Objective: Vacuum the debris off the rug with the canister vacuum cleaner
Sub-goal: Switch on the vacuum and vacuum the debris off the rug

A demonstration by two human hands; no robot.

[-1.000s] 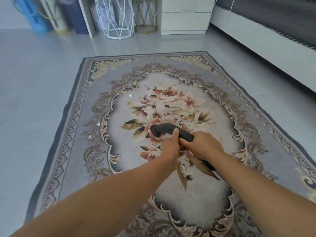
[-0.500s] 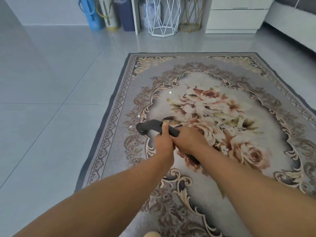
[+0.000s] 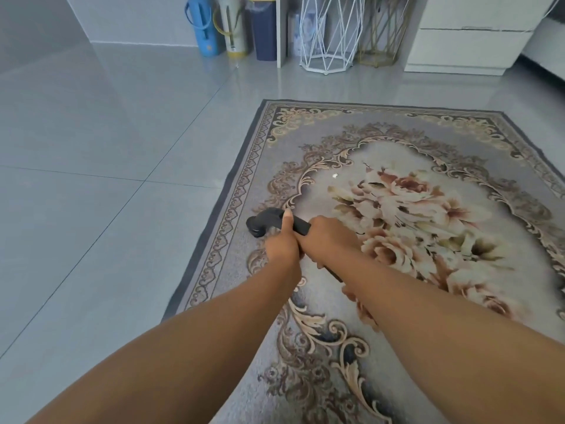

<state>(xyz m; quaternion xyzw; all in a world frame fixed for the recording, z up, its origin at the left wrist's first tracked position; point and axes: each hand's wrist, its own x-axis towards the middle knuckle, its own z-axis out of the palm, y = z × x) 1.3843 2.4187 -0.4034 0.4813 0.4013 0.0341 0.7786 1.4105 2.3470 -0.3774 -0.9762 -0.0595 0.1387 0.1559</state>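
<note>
A grey floral rug (image 3: pixel 397 301) lies on the tiled floor. Both hands hold the black vacuum nozzle (image 3: pixel 266 220), whose curved open end hangs over the rug's left border. My left hand (image 3: pixel 282 246) grips the tube with its thumb laid along the top. Just behind it, my right hand (image 3: pixel 328 241) wraps around the same tube. One small white scrap of debris (image 3: pixel 334 175) lies on the rug beyond the nozzle, near the rose pattern. The canister and hose are out of view.
Grey floor tiles (image 3: pixel 91 179) spread to the left of the rug. Along the far wall stand a blue bottle (image 3: pixel 203 26), a dark blue bin (image 3: pixel 264 32), a white wire stand (image 3: pixel 328 32), a gold wire stand (image 3: pixel 382 32) and a white drawer unit (image 3: pixel 467 35).
Both hands have carried the nozzle from the rug's floral centre to its left border. The view has swung left with them, showing more bare floor.
</note>
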